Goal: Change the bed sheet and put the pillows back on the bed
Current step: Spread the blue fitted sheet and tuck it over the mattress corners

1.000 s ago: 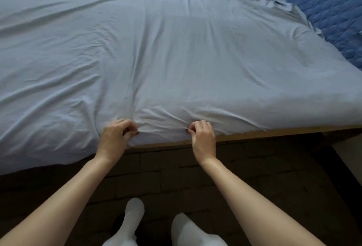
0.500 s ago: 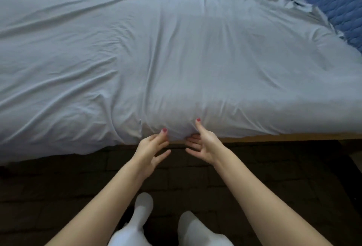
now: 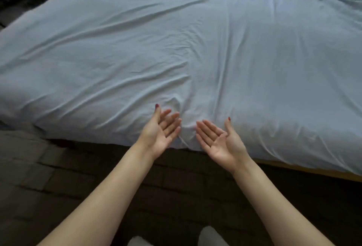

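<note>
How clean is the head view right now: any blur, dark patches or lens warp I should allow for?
Head view: soft all over, motion smear worst at the top left corner; the sheet is evenly lit without glare; the floor below the bed edge is dark and murky; wide-angle bowing curves the mattress edge; both open hands read clearly.

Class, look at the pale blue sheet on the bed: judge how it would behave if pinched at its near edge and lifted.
The sheet is probably floppy: it drapes over the bed's edge. It would likely bunch rather than lift flat, given its long wrinkles. It seems light and thin.
</note>
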